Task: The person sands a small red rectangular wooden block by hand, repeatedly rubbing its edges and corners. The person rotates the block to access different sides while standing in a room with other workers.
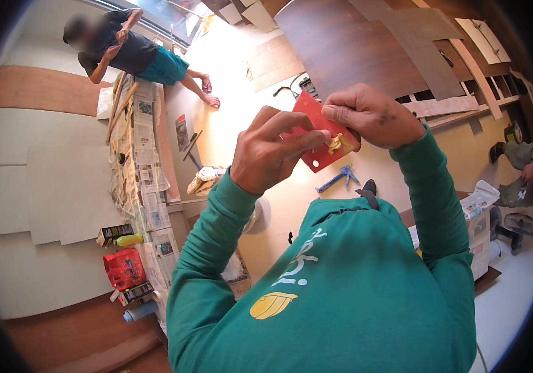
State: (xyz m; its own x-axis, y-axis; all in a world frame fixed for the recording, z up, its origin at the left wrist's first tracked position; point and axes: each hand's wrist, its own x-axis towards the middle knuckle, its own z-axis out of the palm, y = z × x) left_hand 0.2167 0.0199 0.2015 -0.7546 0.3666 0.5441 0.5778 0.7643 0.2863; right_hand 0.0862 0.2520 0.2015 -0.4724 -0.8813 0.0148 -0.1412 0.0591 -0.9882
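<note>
In front of my chest, my right hand (369, 114) grips the upper right edge of a red plastic spreader (310, 109), thumb on its face. The flat sheet is tilted and has a round hole near its lower corner. A lump of yellowish putty (336, 143) sticks to it near the right side. From the left, my left hand (271, 149) reaches over the spreader with bent fingers, the fingertips right beside the putty. Whether those fingers pinch the sheet or only touch it cannot be made out.
A blue caulking gun (338, 179) lies on the floor below the spreader. Newspaper (147, 186) covers a long ledge at left, with a red bag (124, 269) and tins beside it. One person (126, 56) stands at upper left; another (522, 163) is at the right edge. Wooden panels (355, 51) lie beyond.
</note>
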